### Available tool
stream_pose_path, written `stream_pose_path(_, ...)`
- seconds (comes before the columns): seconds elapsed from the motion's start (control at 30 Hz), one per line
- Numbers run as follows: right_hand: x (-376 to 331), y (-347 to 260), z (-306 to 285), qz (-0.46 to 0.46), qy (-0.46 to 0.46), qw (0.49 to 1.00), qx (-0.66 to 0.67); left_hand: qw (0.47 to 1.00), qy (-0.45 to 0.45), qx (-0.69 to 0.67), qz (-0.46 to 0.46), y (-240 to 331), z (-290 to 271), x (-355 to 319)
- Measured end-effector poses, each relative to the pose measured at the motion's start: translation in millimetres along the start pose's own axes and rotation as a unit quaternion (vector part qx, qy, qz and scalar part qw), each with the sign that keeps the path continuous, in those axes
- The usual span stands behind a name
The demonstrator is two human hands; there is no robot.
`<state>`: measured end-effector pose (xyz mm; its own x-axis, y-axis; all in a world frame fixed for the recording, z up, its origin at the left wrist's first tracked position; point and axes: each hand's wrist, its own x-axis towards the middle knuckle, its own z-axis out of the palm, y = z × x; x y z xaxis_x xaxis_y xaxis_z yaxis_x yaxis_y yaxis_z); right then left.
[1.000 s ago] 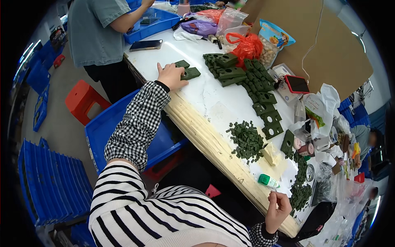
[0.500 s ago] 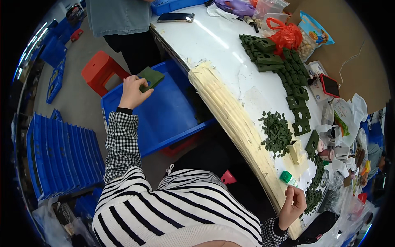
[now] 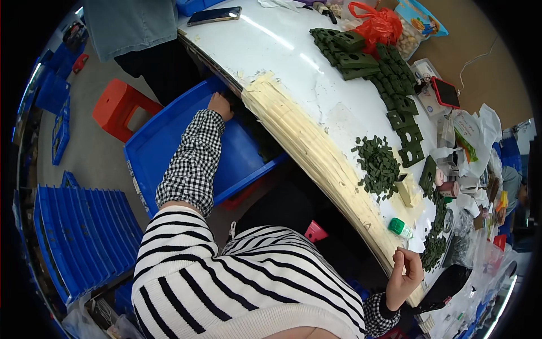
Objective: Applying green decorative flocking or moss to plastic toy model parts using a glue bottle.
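My left hand (image 3: 220, 105) reaches into the far end of a blue plastic tray (image 3: 186, 152), close under the table edge. Its fingers are hidden, so whether a piece is in them does not show. Dark green pieces (image 3: 265, 148) lie along the tray's table side, partly in shadow. Over the table's near edge my right hand (image 3: 405, 276) is curled closed, thumb against the fingers; anything pinched there is too small to make out. Nearest to it lies a small bottle with a green cap (image 3: 400, 227). Beyond that are a pale yellow block (image 3: 407, 191) and a heap of small green strips (image 3: 377, 166).
Dark green blocks with holes (image 3: 403, 120) run in rows along the white table (image 3: 288, 68). A phone (image 3: 214, 16) lies at the far edge, near a standing person (image 3: 130, 28). A red stool (image 3: 121, 110) and stacked blue trays (image 3: 84, 237) stand on the left.
My left hand has moved forward and right, down into the tray; the green block it held is now out of sight. My right hand stays curled near the bottle. The view has shifted slightly.
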<state>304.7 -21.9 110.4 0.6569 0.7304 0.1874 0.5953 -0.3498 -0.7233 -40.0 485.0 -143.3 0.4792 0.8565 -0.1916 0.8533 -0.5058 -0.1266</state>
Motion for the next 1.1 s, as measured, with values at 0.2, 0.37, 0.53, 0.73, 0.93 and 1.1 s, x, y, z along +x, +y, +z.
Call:
stream_pose_path(0.2, 4, 3, 4, 0.003, -0.007, 1.0, 0.005, 0.983, -0.016, -0.172, 0.063, 3, 0, 1)
stream_pose_path(0.37, 10, 1, 11, -0.012, -0.019, 1.0, 0.008, 0.98, 0.05, -0.191, -0.011, 61, -23, -59)
stream_pose_path(0.53, 11, 4, 15, -0.008, -0.035, 0.999, 0.01, 0.977, -0.087, -0.192, 0.017, 113, -21, -119)
stream_pose_path(0.73, 11, 6, 12, -0.025, -0.038, 0.999, -0.003, 0.981, -0.003, -0.19, 0.03, 121, 9, -114)
stream_pose_path(0.93, 11, 8, 9, -0.025, -0.031, 0.999, 0.019, 0.974, 0.067, -0.206, 0.061, 122, 37, -106)
stream_pose_path(1.1, 11, 25, -9, -0.029, 0.045, 0.998, 0.026, 0.887, 0.294, -0.348, -0.071, 109, 25, -109)
